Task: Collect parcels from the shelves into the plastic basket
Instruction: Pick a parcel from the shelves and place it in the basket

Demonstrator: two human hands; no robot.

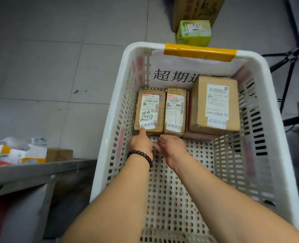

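A white perforated plastic basket (110, 109) stands on the floor below me. Three cardboard parcels lie side by side at its far end: a small left parcel (149, 109) with handwriting on its label, a narrow middle parcel (175, 111), and a larger box (215, 104) on the right, which rests on something red. My left hand (140, 142), with a bead bracelet at the wrist, reaches in and touches the near edge of the left parcel. My right hand (171, 146) hovers just short of the middle parcel, fingers relaxed, holding nothing.
A metal shelf edge (39, 171) runs along the lower left with several parcels (18, 152) on it. A green box (194, 33) and a large brown carton (197, 9) stand on the tiled floor beyond the basket. Black stand legs (289, 71) cross at the right.
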